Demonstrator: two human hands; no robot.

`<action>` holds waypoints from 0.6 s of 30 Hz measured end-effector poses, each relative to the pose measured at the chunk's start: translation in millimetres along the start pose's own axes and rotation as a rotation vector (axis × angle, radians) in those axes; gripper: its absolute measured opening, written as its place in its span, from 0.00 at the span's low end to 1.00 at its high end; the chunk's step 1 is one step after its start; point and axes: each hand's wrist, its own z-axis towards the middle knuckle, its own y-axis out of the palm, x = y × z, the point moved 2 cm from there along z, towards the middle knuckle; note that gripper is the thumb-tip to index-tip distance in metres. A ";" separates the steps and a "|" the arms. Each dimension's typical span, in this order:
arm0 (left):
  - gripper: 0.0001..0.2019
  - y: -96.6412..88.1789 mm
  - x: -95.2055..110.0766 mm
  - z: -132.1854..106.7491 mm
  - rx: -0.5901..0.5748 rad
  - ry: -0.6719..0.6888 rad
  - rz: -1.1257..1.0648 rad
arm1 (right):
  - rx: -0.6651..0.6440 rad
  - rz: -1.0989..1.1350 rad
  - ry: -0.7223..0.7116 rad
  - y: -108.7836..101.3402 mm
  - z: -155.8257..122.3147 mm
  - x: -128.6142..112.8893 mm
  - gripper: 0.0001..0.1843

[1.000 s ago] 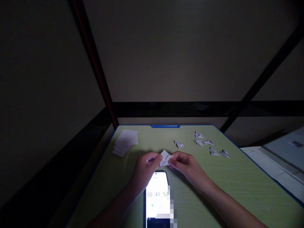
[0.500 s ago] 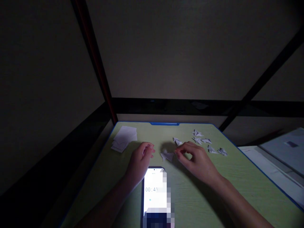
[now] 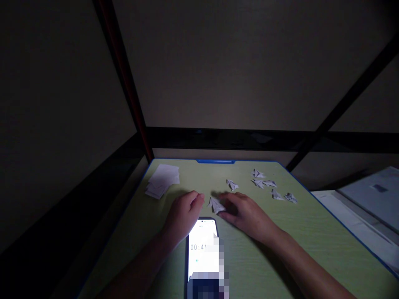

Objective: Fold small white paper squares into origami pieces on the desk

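Observation:
A small white origami figure (image 3: 216, 205), pointed like a crane, lies just beyond the phone near the middle of the table. My right hand (image 3: 246, 214) has its thumb and fingers around the figure's right side and holds it there. My left hand (image 3: 185, 209) is closed, thumb against the curled fingers, a short way left of the figure and apart from it; nothing shows in it. Another origami figure (image 3: 232, 185) rests just beyond my right hand. Beneath and between my wrists is a lit phone (image 3: 202, 236) with a running timer.
Loose white paper sheets (image 3: 163, 176) are stacked at the table's far left. Several finished-looking origami figures (image 3: 258, 183) lie at the far right. The pale green table (image 3: 249, 265) has a blue rim. Beyond its right edge are a white box and papers (image 3: 370, 195).
My right hand has lowered and its fingers have gone around the origami figure, which has turned slightly. The left hand's fingers have curled in more.

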 end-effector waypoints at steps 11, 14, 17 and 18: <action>0.09 1.3 3.1 -1.5 -0.100 0.103 0.134 | -0.010 0.017 -0.083 -6.5 -2.0 -7.9 0.14; 0.09 1.4 2.2 -1.1 -0.101 0.105 0.145 | -0.057 -0.008 -0.116 -5.4 -2.5 -10.7 0.16; 0.09 2.1 1.8 -1.3 -0.115 0.120 0.157 | -0.098 -0.015 -0.129 -3.9 -3.0 -11.3 0.17; 0.09 2.3 2.0 -1.5 -0.121 0.130 0.168 | -0.105 -0.015 -0.130 -3.7 -3.2 -11.5 0.17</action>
